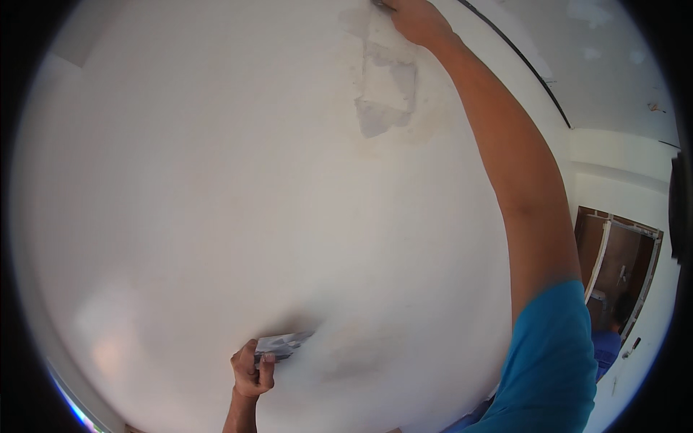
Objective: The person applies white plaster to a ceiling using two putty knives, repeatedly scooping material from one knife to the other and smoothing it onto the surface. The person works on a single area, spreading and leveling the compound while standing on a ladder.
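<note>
My left hand point(252, 371) is closed around a broad putty knife point(285, 345), its flat metal blade smeared with grey-white filler and pointing right. That blade is held low in front of the white wall point(238, 180). High at the top edge of the picture, my right hand point(421, 22) reaches up with the arm stretched out. Its fingers grip what looks like a second putty knife point(382, 6), of which only a small dark part shows; the rest is cut off by the picture's edge. Just below that hand, an angular greyish filler patch point(386, 94) marks the wall.
A ceiling with a dark gap line point(520, 54) runs along the upper right. At the far right stand a brown door point(613, 260) in a taped frame and, near it, a person in a blue top point(605, 350). A dark object point(678, 209) juts in at the right rim.
</note>
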Demonstrator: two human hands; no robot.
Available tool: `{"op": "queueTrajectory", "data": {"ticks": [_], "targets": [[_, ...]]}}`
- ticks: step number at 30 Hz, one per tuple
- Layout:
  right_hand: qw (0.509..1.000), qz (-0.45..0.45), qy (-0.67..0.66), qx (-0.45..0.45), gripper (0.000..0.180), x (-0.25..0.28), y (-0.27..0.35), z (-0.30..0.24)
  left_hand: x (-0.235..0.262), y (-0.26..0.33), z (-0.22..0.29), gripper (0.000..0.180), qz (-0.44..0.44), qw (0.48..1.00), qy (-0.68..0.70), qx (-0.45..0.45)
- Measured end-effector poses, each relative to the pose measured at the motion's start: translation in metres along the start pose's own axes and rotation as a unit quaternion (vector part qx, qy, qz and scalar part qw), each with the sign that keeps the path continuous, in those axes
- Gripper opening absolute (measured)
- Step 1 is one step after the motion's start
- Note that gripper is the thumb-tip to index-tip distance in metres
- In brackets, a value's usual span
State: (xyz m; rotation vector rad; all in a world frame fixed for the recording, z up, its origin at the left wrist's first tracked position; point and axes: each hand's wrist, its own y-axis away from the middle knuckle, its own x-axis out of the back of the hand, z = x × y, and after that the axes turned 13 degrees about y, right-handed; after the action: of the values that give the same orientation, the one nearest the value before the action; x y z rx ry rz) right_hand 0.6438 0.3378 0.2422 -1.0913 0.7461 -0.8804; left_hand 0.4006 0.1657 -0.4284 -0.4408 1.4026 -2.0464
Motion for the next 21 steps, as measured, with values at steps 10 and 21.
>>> {"op": "queueTrajectory", "data": {"ticks": [10, 21], "targets": [[0.986, 0.111, 0.107, 0.070, 0.030, 0.042, -0.058, 0.055, 0.006, -0.001, 0.002, 0.025, -0.028, 0.999, 0.016, 0.042], [0.995, 0.066, -0.017, 0.072, 0.049, 0.005, -0.009, 0.031, 0.002, 0.002, -0.007, 0.037, -0.022, 0.999, -0.030, -0.040]]}}
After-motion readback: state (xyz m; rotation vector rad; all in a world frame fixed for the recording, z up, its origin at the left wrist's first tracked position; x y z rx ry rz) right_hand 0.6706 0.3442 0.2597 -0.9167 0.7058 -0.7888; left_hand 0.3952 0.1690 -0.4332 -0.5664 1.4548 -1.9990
